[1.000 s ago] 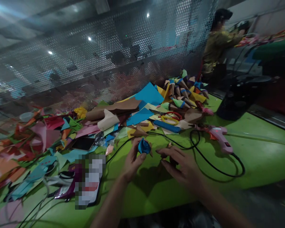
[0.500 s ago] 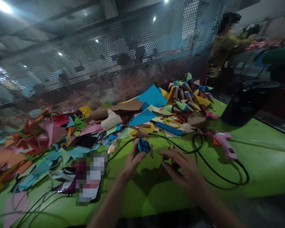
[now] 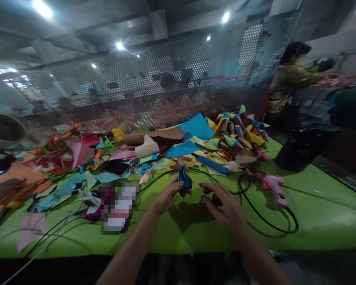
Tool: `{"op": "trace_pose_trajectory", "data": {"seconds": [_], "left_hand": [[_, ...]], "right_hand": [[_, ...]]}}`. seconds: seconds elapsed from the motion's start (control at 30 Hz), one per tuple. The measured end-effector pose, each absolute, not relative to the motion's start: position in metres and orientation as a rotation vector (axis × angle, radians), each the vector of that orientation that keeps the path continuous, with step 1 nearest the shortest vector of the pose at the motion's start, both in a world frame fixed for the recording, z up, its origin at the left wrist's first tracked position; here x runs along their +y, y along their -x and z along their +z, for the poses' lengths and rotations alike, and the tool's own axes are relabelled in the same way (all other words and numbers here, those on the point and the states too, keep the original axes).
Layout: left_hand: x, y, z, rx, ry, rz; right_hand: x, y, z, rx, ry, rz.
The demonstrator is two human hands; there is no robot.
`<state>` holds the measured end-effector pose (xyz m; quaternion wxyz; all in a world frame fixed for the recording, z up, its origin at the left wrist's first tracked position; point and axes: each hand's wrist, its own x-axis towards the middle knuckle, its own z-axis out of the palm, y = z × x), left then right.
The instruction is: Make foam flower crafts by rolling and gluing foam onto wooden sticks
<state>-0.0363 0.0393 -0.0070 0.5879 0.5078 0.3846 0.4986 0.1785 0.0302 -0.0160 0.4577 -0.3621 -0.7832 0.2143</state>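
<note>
My left hand (image 3: 168, 194) is closed on a small blue rolled flower (image 3: 184, 180), its petal tip pointing up and bits of brown showing beneath it. Whether the flower is felt or paper I cannot tell. To the right of it, apart from the flower, my right hand (image 3: 222, 202) hovers over the green table (image 3: 192, 237). Its thumb and forefinger are apart with nothing visible between them; the other fingers curl underneath in shadow. Right of that hand lies a pink glue gun (image 3: 275, 186) with a black cord (image 3: 269, 221) looping across the table.
Colourful sheets and scraps (image 3: 77, 150) cover the back and left. Scissors with yellow and red handles (image 3: 218, 156) lie beside a blue cutter (image 3: 213, 164). Brown cones (image 3: 233, 126) are heaped behind. A phone (image 3: 120, 213), dark bin (image 3: 305, 148) and fan (image 3: 6, 126) surround the workspace; a person (image 3: 287, 79) stands back right.
The camera view has tilted up. My left hand has turned the blue flower so its side and tip show, and the right thumb and forefinger have spread slightly.
</note>
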Motion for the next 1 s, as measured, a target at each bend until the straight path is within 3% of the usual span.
{"op": "trace_pose_trajectory", "data": {"seconds": [0.23, 1.0], "left_hand": [[0.028, 0.028, 0.007, 0.755, -1.075, 1.063], [0.008, 0.021, -0.018, 0.700, -0.847, 1.266]], "right_hand": [[0.034, -0.178, -0.012, -1.804, 0.947, 0.555], [0.039, -0.168, -0.009, -1.736, 0.945, 0.576]]}}
